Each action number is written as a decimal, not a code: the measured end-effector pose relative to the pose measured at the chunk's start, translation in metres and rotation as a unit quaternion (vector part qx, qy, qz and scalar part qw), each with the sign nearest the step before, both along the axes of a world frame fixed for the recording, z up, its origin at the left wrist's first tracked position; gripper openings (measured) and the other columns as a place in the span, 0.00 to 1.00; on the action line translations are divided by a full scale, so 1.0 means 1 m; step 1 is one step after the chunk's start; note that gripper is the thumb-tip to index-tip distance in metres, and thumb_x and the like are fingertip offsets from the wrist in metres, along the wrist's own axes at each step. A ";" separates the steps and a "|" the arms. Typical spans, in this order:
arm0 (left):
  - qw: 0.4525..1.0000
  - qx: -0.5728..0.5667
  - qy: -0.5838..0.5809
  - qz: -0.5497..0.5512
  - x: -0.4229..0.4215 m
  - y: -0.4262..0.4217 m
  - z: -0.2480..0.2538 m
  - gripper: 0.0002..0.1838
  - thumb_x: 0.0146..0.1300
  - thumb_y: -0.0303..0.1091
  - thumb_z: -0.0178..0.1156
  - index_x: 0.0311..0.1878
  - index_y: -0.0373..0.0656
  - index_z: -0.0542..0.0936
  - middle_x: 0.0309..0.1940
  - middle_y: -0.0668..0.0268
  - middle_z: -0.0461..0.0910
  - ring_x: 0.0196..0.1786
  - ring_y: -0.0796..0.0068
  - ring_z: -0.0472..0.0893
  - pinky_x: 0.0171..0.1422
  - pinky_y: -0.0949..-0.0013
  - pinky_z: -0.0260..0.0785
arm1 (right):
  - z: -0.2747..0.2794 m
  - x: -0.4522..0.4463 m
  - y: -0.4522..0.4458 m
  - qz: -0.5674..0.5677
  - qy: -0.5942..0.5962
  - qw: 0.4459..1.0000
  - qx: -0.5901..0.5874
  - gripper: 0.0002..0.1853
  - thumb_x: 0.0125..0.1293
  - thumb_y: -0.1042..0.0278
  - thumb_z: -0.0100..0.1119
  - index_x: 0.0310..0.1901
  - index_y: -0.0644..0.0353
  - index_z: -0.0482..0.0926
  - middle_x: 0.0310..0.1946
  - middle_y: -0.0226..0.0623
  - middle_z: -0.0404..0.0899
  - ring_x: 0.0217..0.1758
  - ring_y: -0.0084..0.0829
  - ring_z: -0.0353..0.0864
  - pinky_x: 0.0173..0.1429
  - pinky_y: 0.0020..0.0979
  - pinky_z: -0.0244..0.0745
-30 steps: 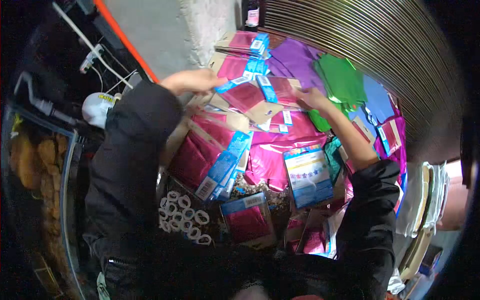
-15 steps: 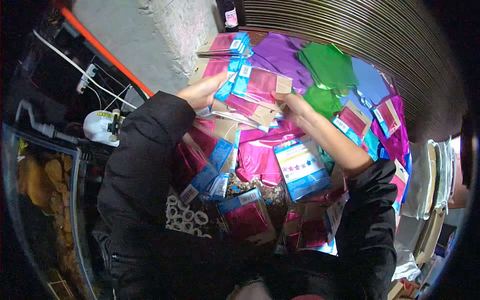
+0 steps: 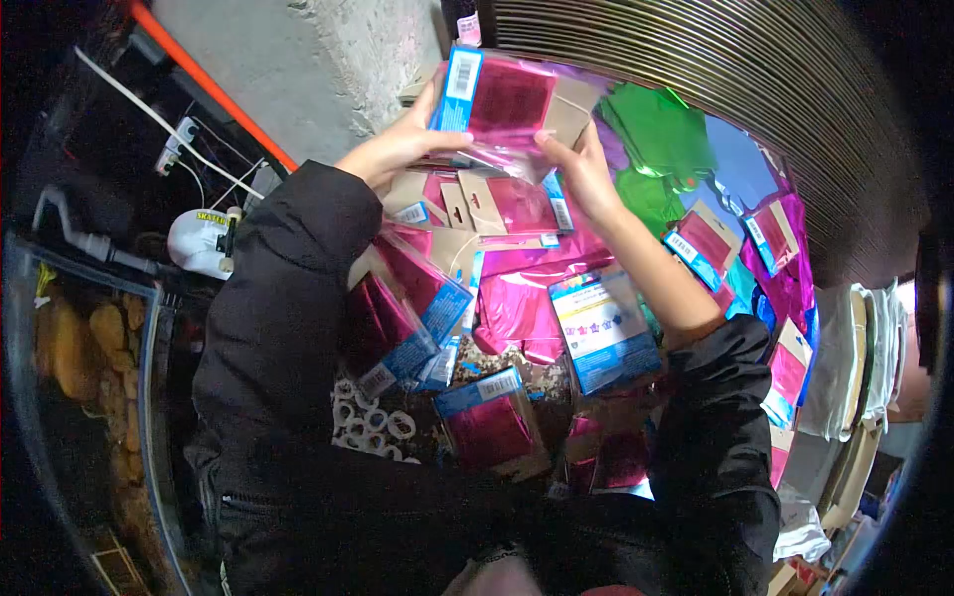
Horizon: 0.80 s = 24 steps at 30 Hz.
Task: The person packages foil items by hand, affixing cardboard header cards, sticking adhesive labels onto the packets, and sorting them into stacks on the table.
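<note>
My left hand (image 3: 402,139) and my right hand (image 3: 584,171) hold a stack of clear packets (image 3: 512,94) between them, raised at the top middle. The top packet shows pink foil, a blue strip with a barcode on its left and tan card on its right. My left hand is closed on the left end, my right hand on the lower right edge. Just below lie more pink packets (image 3: 512,206). Pink foil (image 3: 517,313) is spread under them, and a blue and white packet (image 3: 601,328) lies to its right.
Green foil (image 3: 661,139) and more pink packets lie at the right. Overlapping pink packets (image 3: 402,308) are at the left, with white rings (image 3: 378,422) below them. A ridged shutter (image 3: 696,45) stands behind. A glass tank (image 3: 99,368) is at the far left.
Both hands have lifted the gathered packets up and away from the pile. The packets lying below are now more exposed.
</note>
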<state>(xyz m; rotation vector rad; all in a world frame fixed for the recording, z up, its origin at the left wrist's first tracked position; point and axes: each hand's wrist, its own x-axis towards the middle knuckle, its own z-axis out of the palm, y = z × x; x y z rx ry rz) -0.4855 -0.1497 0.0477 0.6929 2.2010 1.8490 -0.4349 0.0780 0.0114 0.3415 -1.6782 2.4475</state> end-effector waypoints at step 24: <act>0.944 -0.034 -0.327 -0.014 0.013 -0.023 -0.028 0.30 0.56 0.21 0.55 0.62 0.41 0.58 0.38 0.63 0.75 0.28 0.79 0.76 0.26 0.83 0.68 | -0.046 0.018 0.053 -0.056 -0.285 0.956 -0.042 0.07 0.61 0.73 0.55 0.40 0.64 0.74 0.37 0.37 0.78 0.35 0.30 0.81 0.34 0.24 0.79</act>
